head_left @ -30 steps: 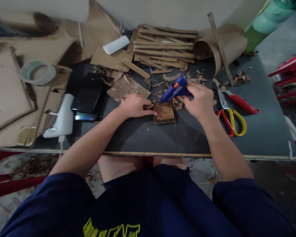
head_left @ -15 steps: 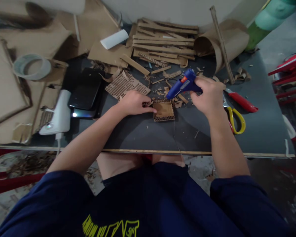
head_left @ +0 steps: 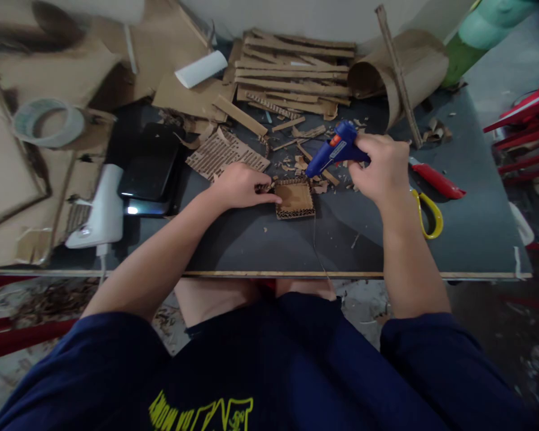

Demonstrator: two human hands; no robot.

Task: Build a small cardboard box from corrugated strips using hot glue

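Observation:
A small open cardboard box (head_left: 295, 212) with corrugated edges lies on the dark tabletop in front of me. My left hand (head_left: 243, 187) is closed at its left side, the thumb reaching onto the box's left edge. Dark corrugated cardboard shows between thumb and forefinger; whether it is part of the box I cannot tell. In my right hand (head_left: 381, 164) is a blue glue gun (head_left: 330, 152), its nozzle pointing down and left at the far right corner of the box. A thin thread (head_left: 315, 236) trails from the box toward the table's front edge.
Scissors with a yellow handle (head_left: 435, 218) and a red-handled tool (head_left: 440, 178) lie right of my right hand. Cardboard strips (head_left: 296, 75) are stacked at the back. Left are a black device (head_left: 150, 161), a white power strip (head_left: 105, 206) and a tape roll (head_left: 49, 123).
The whole view has shifted slightly, so things sit a little further left. Both hands keep their grips, and the glue gun's nozzle stays by the box's far right corner.

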